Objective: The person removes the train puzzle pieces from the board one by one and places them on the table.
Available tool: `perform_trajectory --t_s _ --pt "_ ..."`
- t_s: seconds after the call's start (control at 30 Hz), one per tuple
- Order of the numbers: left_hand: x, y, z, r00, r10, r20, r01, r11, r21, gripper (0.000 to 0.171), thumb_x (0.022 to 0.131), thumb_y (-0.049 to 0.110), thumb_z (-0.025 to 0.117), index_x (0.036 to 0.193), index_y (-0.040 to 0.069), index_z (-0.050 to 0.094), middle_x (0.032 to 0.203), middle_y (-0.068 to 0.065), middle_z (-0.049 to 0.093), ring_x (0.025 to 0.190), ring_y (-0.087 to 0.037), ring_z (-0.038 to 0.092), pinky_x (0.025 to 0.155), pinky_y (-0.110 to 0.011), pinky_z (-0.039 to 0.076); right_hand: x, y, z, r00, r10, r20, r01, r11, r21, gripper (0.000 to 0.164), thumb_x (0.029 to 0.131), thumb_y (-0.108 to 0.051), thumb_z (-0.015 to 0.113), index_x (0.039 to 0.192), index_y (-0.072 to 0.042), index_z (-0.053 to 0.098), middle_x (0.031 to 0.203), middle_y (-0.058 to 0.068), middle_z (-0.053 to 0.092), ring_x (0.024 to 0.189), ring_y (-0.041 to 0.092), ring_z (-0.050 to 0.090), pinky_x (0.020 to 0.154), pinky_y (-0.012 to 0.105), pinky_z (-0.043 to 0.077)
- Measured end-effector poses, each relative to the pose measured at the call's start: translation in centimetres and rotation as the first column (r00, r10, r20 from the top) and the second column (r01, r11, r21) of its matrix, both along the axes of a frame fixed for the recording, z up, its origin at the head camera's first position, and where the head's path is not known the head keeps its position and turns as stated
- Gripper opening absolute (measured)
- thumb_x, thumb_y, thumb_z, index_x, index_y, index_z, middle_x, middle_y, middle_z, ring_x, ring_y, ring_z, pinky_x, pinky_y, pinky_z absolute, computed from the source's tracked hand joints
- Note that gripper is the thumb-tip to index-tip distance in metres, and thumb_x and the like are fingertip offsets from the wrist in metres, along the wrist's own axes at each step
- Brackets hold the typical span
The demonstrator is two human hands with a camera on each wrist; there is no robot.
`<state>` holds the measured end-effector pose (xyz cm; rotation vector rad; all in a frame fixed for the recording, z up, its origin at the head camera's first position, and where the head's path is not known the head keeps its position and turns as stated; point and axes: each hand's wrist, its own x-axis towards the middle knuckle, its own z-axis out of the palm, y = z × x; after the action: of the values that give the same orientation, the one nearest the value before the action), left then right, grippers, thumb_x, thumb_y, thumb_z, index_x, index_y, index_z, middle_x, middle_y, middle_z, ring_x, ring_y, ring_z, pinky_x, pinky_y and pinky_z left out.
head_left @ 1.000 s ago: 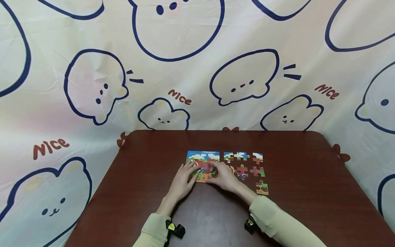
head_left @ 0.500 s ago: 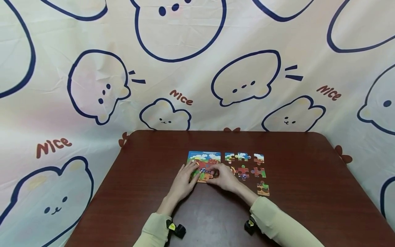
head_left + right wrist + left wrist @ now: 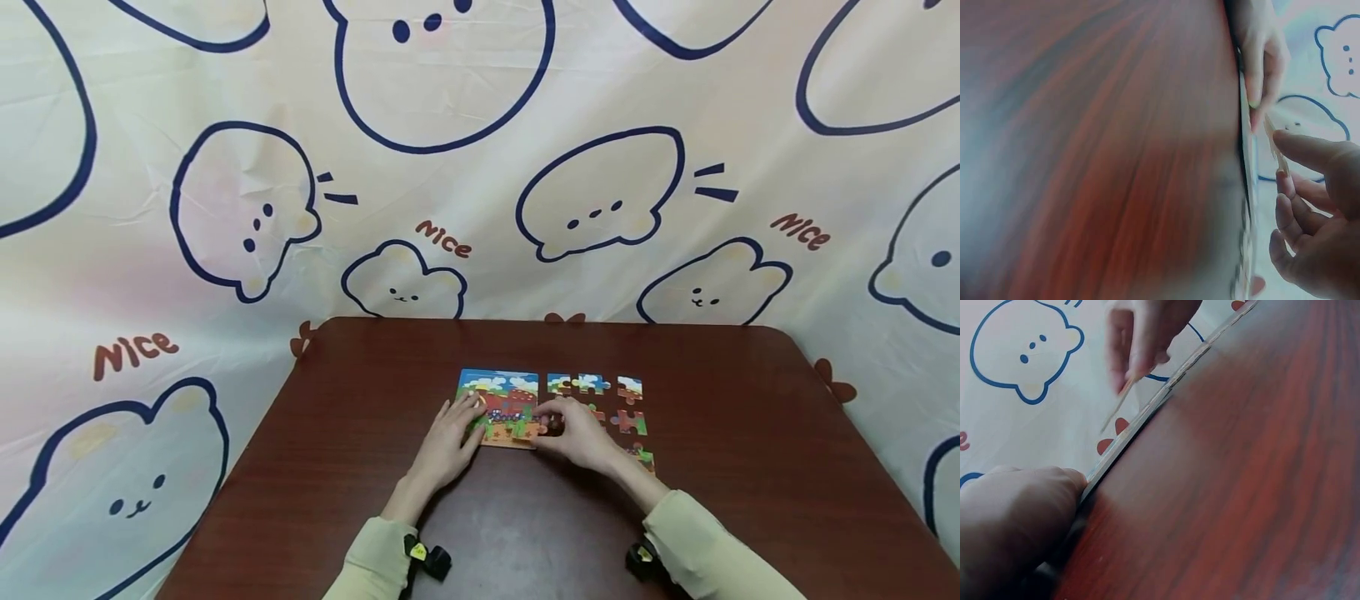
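A square jigsaw puzzle board (image 3: 501, 383) with a bright picture of sky, clouds and a red shape lies flat on the brown table. At its left edge my left hand (image 3: 444, 443) rests, fingers extended over the picture and thumb near the lower corner. My right hand (image 3: 588, 435) is at the board's lower right, pinching a thin puzzle piece (image 3: 1277, 147) between thumb and fingers. Both wrist views show this piece tilted and raised above the board. Its printed side is hard to make out.
Several loose puzzle pieces (image 3: 628, 422) lie in rows on the table (image 3: 720, 400) to the right of the board. My right hand and forearm partly cover some of them. A cartoon-printed cloth (image 3: 480, 192) hangs behind the table.
My right hand has moved right from over the board's lower part, with a piece in its pinch. More of the picture shows now. My left hand stays in place.
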<state>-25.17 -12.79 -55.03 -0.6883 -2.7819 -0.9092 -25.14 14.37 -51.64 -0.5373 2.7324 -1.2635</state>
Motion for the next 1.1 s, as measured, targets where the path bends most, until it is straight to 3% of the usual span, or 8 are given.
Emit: perform_trajectory --t_s 0.53,0.77,1.1 --pt "0.1 -0.6 -0.2 1.0 0.019 -0.018 -0.02 0.998 -0.058 0.041 0.115 0.023 0.058 0.152 0.005 0.063 0.168 -0.019 0.053 0.164 -0.039 0.041 0.136 -0.064 0.029 4.7 7.5 0.0 0.993 -0.077 -0.087 0.085 0.992 0.098 0.029 0.092 -0.013 0.091 0.119 -0.01 0.081 0.097 -0.005 0.066 0.086 0.003 0.055 0.074 0.025 0.051" --pt "-0.2 -0.4 -0.2 1.0 0.015 -0.015 -0.016 0.999 -0.051 0.041 0.115 0.023 0.058 0.152 0.006 0.063 0.169 -0.019 0.053 0.164 -0.039 0.041 0.136 -0.064 0.029 5.3 8.6 -0.1 0.994 -0.082 -0.068 0.089 0.991 0.105 0.029 0.091 -0.014 0.091 0.118 -0.009 0.08 0.098 -0.004 0.067 0.085 0.005 0.057 0.072 0.025 0.051" --pt "0.0 0.0 -0.2 1.0 0.003 0.002 -0.003 0.999 -0.044 0.044 0.115 0.022 0.058 0.155 0.005 0.061 0.171 -0.018 0.05 0.165 -0.038 0.039 0.137 -0.063 0.027 5.4 9.3 -0.6 0.987 -0.071 -0.141 0.094 0.981 0.171 0.036 0.088 -0.014 0.094 0.122 -0.012 0.08 0.1 -0.007 0.066 0.089 0.004 0.053 0.074 0.025 0.05"
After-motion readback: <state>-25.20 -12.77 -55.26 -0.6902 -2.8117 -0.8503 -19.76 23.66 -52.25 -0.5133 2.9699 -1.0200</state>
